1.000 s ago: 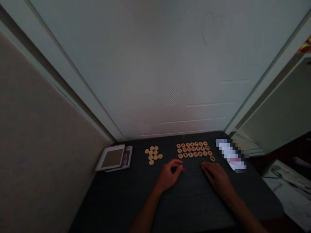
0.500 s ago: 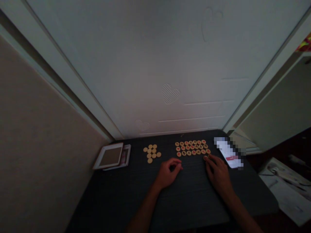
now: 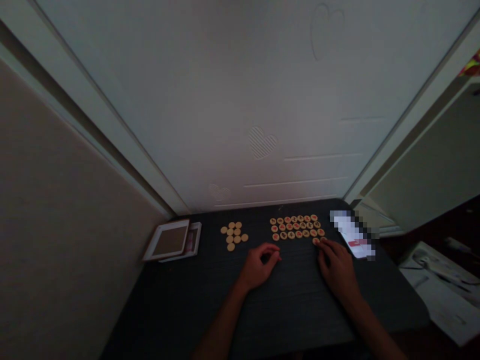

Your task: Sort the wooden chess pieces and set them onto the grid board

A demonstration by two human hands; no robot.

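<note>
- The left hand (image 3: 258,267) curls at the desk (image 3: 296,305), fingers bent toward the thumb, its grip narrow; whether the tips meet is unclear.
- The right hand (image 3: 337,265) angles forward, palm down, fingertips at a disc (image 3: 316,241); whether its grip pinches is unclear.
- That disc lies just nearside of three marked rows (image 3: 296,226).

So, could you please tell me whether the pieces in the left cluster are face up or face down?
Apparently face down: the cluster pieces show plain tops, while the pieces in rows show red or dark markings.
</note>
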